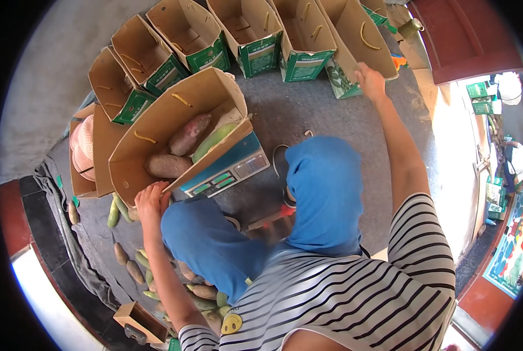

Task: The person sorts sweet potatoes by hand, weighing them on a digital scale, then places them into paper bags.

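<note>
Striped shirt (pixel 355 292) and blue-trousered knees (pixel 326 187) fill the foreground, the person squatting over a grey floor (pixel 308 111). Before the knees, a large open cardboard box (pixel 173 126) rests tilted on a weighing scale (pixel 229 169); inside lie sweet potatoes (pixel 188 134) and a green mango (pixel 214 140). The left hand (pixel 150 202) is at the box's near lower corner, fingers curled around the cardboard edge and gripping it, the forearm rising straight up from beside the left knee. The right arm is stretched far forward and to the right, and the right hand (pixel 369 79) is closed over the rim of another open box (pixel 358 41) in the row of green-printed cartons (pixel 255 35) lined up beyond. More sweet potatoes and green fruit (pixel 135 266) lie loose on the floor beside the left forearm, well below the weighed box.
</note>
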A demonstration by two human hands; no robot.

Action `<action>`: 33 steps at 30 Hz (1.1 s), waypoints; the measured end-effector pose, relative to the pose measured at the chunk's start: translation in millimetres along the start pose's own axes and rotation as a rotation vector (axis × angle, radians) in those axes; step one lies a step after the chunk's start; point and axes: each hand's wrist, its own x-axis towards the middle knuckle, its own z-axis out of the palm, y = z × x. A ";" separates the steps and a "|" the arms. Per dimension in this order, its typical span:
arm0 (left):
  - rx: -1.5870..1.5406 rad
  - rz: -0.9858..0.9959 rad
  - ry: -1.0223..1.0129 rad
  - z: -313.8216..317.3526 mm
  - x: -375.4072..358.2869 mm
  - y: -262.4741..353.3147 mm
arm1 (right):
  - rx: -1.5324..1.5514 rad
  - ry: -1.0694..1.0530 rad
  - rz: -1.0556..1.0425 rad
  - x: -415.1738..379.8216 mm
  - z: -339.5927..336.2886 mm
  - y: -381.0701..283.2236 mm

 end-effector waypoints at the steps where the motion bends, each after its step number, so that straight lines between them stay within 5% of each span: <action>1: 0.006 -0.004 0.001 0.1 -0.1 0.1 | 0.005 -0.020 0.085 9.7 2.8 -1.9; 13: 0.001 0.029 0.011 -2.3 5.6 -0.8 | -0.032 -0.027 0.067 56.8 38.6 17.0; 16: 0.033 0.052 0.042 -0.1 6.5 -1.7 | -0.306 -0.152 0.174 70.4 42.2 12.3; 18: 0.001 0.100 0.086 7.5 6.1 -9.3 | -0.161 0.179 -0.003 65.0 33.9 -2.2; 19: -0.037 0.091 0.070 -0.1 8.4 -3.8 | -0.087 0.112 0.049 65.7 16.3 -26.5; 20: -0.118 0.089 0.084 -4.7 5.1 -3.7 | 0.008 0.136 -0.163 75.9 31.2 -5.1; 23: -0.449 -0.139 0.311 -29.8 -26.3 2.3 | 0.417 -0.219 -0.243 24.8 -68.4 -118.6; 27: -0.432 -0.561 0.599 -17.9 -111.6 -32.7 | 0.449 -0.358 -0.325 -29.8 -155.2 -200.1; 30: -0.416 -0.958 0.240 66.1 -230.2 -73.8 | 0.365 -0.368 -0.451 -65.2 -195.4 -258.2; 33: -0.237 -1.195 -0.580 122.0 -321.9 -51.5 | 0.253 -0.366 -0.717 -90.1 -211.7 -315.7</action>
